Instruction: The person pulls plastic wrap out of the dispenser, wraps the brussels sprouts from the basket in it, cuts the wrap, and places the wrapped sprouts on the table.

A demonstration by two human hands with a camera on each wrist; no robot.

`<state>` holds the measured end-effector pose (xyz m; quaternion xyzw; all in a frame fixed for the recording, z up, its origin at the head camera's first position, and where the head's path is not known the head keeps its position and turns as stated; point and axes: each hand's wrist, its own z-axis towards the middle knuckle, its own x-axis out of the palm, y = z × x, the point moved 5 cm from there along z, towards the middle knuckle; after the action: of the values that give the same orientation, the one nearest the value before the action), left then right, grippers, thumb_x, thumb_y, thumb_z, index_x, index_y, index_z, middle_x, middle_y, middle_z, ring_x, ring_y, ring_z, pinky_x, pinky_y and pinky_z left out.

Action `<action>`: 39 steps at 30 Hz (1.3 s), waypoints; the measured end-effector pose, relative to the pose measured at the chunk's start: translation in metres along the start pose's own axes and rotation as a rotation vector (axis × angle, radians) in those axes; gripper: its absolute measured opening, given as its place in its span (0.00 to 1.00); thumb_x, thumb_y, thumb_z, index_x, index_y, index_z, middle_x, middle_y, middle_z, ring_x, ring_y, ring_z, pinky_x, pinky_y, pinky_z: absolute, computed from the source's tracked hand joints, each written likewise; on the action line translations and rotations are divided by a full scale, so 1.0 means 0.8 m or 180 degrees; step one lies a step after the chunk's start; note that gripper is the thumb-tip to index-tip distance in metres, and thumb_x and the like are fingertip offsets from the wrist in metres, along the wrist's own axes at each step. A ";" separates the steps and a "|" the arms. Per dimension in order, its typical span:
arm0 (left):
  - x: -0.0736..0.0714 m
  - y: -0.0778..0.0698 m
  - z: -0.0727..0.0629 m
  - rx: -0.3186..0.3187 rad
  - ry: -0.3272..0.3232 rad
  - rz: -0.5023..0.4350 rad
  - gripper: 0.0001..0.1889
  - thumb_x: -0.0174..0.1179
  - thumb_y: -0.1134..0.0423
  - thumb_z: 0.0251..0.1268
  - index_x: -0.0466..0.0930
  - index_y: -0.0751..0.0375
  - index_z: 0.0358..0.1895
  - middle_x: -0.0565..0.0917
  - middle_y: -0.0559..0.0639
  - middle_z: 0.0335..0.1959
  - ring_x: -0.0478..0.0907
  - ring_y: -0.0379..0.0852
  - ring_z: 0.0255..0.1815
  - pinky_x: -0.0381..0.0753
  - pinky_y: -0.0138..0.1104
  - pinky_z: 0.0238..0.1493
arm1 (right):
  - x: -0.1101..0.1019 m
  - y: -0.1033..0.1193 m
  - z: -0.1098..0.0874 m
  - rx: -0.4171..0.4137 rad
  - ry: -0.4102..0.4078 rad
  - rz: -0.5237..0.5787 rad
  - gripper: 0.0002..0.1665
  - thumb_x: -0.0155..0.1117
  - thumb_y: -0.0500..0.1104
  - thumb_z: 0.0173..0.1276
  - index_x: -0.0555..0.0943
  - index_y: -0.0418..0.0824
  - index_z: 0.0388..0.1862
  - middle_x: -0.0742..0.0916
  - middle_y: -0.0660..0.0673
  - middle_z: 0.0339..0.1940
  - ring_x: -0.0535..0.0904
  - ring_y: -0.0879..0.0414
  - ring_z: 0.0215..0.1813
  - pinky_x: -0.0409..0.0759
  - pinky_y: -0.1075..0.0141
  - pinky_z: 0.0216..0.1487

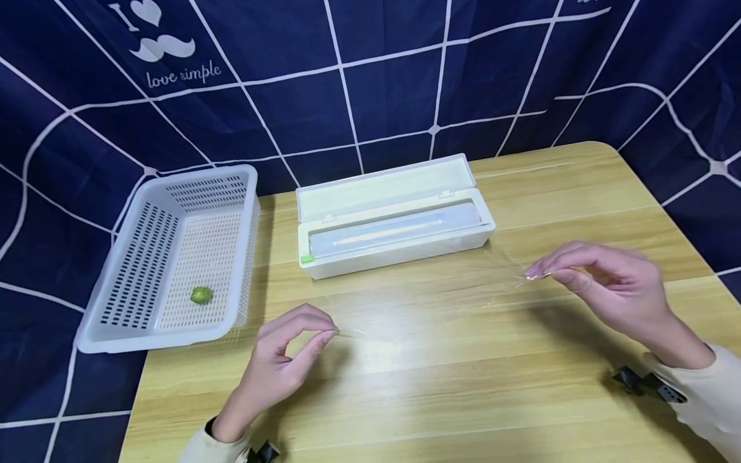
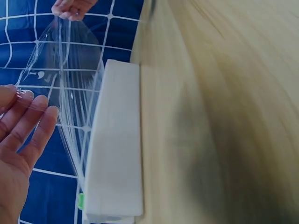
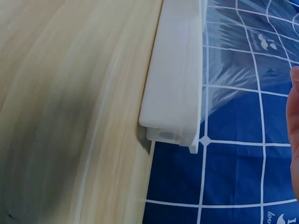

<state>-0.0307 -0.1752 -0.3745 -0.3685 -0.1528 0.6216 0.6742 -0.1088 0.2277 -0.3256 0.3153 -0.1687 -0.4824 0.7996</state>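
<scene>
- Clear plastic film (image 2: 70, 60): sheet spans the gap between the two hands, above the table and on the near side of a white box. In the left wrist view it runs from the box up to both hands, pleated and creased lengthwise, with bright reflections. From the head view it is almost invisible against the wood.
- Left hand (image 1: 286, 357): thumb and forefinger pinch the film's left near corner. Hand is left of and nearer than the box, raised off the table.
- Right hand (image 1: 613, 286): thumb and fingertips pinch the film's right corner, where it bunches into a small glossy tuft. Hand is right of and slightly nearer than the box, shadow below.
- White box (image 1: 399, 254): long, narrow, on the far middle of the table. Hinged lid (image 1: 382, 190) stands open along the far side.
- Film roll (image 1: 399, 228): pale, lying lengthwise inside the box, with a streak of glare.
- Green tab (image 1: 307, 259): at the left end of the box's near rim.
- White basket (image 1: 247, 251): perforated walls and floor, at the left, apart from the box.
- Green fruit (image 1: 201, 295): small, roundish, on the basket floor toward the near end.
- Table (image 1: 417, 411): light wood grain.
- Cloth (image 1: 393, 103): navy with white lines, hanging behind; white "love simple" lettering at far left.
- Sleeves (image 1: 720, 392): pale, both wrists, with black devices (image 1: 666, 389).
</scene>
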 end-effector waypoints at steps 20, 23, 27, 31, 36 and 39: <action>0.006 0.018 -0.031 -0.0568 0.0476 0.0187 0.21 0.65 0.89 0.62 0.86 0.59 0.47 0.88 0.48 0.41 0.86 0.47 0.39 0.87 0.33 0.48 | 0.016 0.004 -0.005 -0.0187 0.0532 -0.0340 0.10 0.67 0.30 0.80 0.85 0.19 0.41 0.92 0.32 0.46 0.89 0.49 0.54 0.81 0.68 0.65; 0.005 0.019 -0.034 -0.0620 0.0578 0.0210 0.19 0.65 0.87 0.65 0.86 0.57 0.48 0.88 0.48 0.42 0.87 0.50 0.40 0.88 0.33 0.49 | 0.016 0.004 -0.008 -0.0202 0.0591 -0.0366 0.11 0.67 0.30 0.80 0.85 0.19 0.41 0.92 0.31 0.46 0.89 0.49 0.55 0.81 0.68 0.64; 0.004 0.019 -0.038 -0.0603 0.0730 0.0276 0.09 0.64 0.76 0.77 0.87 0.57 0.49 0.88 0.49 0.43 0.87 0.51 0.41 0.88 0.33 0.50 | 0.017 0.004 -0.012 -0.0276 0.0653 -0.0421 0.11 0.67 0.31 0.80 0.86 0.20 0.41 0.92 0.31 0.45 0.88 0.49 0.55 0.81 0.68 0.65; 0.003 0.017 -0.042 -0.0507 0.0870 0.0432 0.05 0.62 0.69 0.83 0.86 0.57 0.50 0.88 0.50 0.44 0.87 0.47 0.43 0.87 0.32 0.51 | 0.022 0.004 -0.016 -0.0413 0.0760 -0.0493 0.11 0.67 0.32 0.81 0.87 0.21 0.41 0.92 0.31 0.45 0.88 0.48 0.56 0.80 0.67 0.66; 0.004 0.017 -0.048 -0.0481 0.1100 0.0642 0.07 0.65 0.73 0.79 0.87 0.57 0.50 0.87 0.50 0.47 0.86 0.44 0.50 0.85 0.30 0.56 | 0.025 0.003 -0.023 -0.0492 0.0883 -0.0698 0.12 0.66 0.34 0.82 0.88 0.23 0.42 0.92 0.32 0.45 0.88 0.49 0.57 0.80 0.67 0.67; 0.005 0.018 -0.051 -0.0469 0.1197 0.0721 0.05 0.65 0.71 0.79 0.87 0.59 0.50 0.87 0.50 0.49 0.85 0.45 0.52 0.84 0.31 0.59 | 0.024 0.002 -0.030 -0.0442 0.0977 -0.0844 0.12 0.65 0.35 0.83 0.89 0.25 0.43 0.92 0.33 0.46 0.88 0.49 0.57 0.79 0.68 0.68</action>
<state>-0.0137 -0.1843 -0.4134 -0.5409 -0.0271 0.6008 0.5880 -0.0850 0.2193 -0.3430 0.3486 0.0317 -0.5401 0.7653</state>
